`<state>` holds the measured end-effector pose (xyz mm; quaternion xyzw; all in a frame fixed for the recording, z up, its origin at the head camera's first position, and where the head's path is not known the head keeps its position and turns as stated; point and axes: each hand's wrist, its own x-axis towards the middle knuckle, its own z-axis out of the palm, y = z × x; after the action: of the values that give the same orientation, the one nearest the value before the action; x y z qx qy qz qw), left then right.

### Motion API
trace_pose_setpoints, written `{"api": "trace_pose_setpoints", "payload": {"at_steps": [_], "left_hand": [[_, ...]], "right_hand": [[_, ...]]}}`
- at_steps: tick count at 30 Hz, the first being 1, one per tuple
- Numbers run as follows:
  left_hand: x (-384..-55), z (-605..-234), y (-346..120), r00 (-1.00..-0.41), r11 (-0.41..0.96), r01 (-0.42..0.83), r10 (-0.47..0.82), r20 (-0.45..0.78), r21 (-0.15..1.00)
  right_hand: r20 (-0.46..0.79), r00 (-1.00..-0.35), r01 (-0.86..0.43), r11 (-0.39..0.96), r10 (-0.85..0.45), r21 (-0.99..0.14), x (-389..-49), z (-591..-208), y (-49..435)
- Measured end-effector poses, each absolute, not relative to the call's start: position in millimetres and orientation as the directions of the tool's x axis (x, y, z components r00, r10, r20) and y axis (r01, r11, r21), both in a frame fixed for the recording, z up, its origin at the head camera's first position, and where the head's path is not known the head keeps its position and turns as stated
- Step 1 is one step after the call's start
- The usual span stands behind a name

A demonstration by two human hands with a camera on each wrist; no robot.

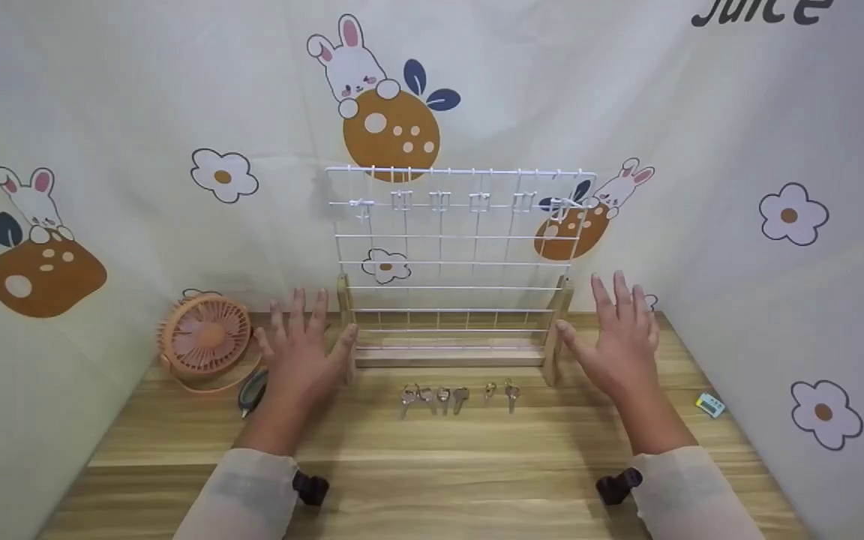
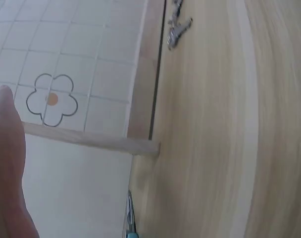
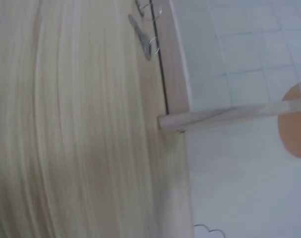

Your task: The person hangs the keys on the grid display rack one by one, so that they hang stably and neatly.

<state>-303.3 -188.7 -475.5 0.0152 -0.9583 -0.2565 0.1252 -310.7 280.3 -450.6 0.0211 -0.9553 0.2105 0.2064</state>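
Note:
In the head view a white wire grid rack (image 1: 439, 288) stands upright in a wooden base (image 1: 447, 358) at the back of the table. Small white hooks (image 1: 439, 201) hang in a row near its top. Several keys with rings (image 1: 460, 399) lie in a line before the base. My left hand (image 1: 304, 367), fingers spread, hovers by the rack's left post and holds nothing. Beyond the right post is my right hand (image 1: 622, 351), likewise spread and bare. The left wrist view shows part of the left hand (image 2: 9, 168) and some keys (image 2: 175, 34); the right wrist view shows another key (image 3: 140, 37).
An orange fan (image 1: 211, 337) stands at the back left. Pliers (image 1: 252, 391) lie between it and my left hand, partly hidden. A small white-and-teal item (image 1: 710, 405) sits near the table's right edge. Printed curtains (image 1: 522, 82) surround the wooden table (image 1: 462, 465).

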Motion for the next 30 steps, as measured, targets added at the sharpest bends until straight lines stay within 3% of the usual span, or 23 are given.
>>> {"api": "trace_pose_setpoints", "payload": {"at_steps": [5, 10, 15, 19, 30], "left_hand": [[-299.4, -476.5, -181.8, -0.962, 0.720, 0.068, -0.136, 0.237, 0.691], [-299.3, -485.8, -172.6, -0.984, 0.436, 0.015, -0.152, 0.090, 0.900], [-302.8, -499.7, -163.8, -0.984, 0.179, -0.117, -0.151, -0.091, 0.977], [-306.8, -510.2, -158.3, -0.979, 0.034, -0.128, -0.163, -0.121, 0.991], [-307.9, -528.4, -159.5, -0.971, 0.091, -0.158, -0.192, -0.139, 0.983]], "right_hand": [[0.513, -0.856, -0.218, 0.859, 0.060, -0.464, -296.1, -445.7, 261.3], [0.524, -0.851, -0.285, 0.804, 0.039, -0.523, -289.9, -450.6, 236.8], [0.329, -0.943, -0.266, 0.711, -0.052, -0.651, -295.4, -464.6, 217.1], [0.131, -0.986, -0.166, 0.653, -0.103, -0.738, -304.5, -478.3, 209.2], [0.024, -0.992, -0.105, 0.707, -0.123, -0.699, -321.1, -510.7, 200.9]]}}
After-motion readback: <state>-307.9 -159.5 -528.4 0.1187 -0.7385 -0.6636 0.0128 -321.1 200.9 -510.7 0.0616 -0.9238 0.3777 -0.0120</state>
